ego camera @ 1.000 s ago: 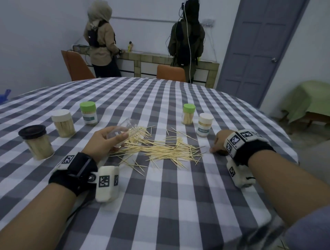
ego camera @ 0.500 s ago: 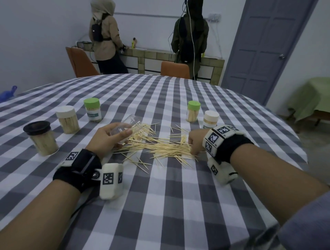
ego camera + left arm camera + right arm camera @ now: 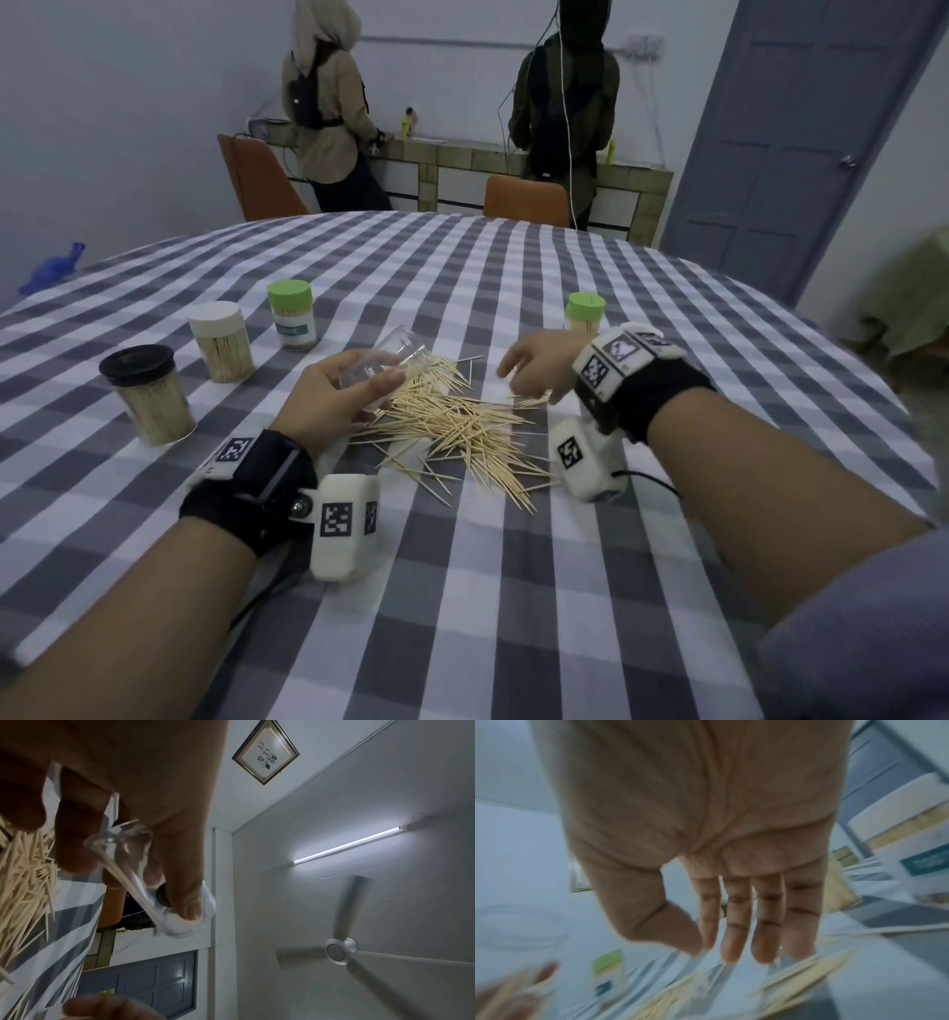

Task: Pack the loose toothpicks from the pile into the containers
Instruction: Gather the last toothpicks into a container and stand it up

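**Clear jar tipped at the toothpick pile**

While my left hand [image 3: 328,393] grips the clear container [image 3: 390,360], fingers and thumb curled round its wall, the jar lies tilted on its side at the pile's left edge, just off the checked tablecloth [image 3: 462,591]. In the left wrist view a few toothpicks [image 3: 133,882] lie inside the clear container [image 3: 164,902], under my thumb.

The toothpick pile [image 3: 452,426] is my landmark: it sprawls loose on the cloth between my two hands. My right hand [image 3: 539,365] hovers over the pile's far right edge, fingers straight and close together, holding nothing; the right wrist view, though blurred, shows the palm flat and the fingers [image 3: 736,923] extended.

Left of the pile stand three filled containers: a black-lidded one [image 3: 146,393] nearest me, a white-lidded one [image 3: 221,342] beyond it, and a green-lidded one [image 3: 291,321] farthest. Behind the pile on the right, a second green-lidded container [image 3: 584,316] shows above my right hand.
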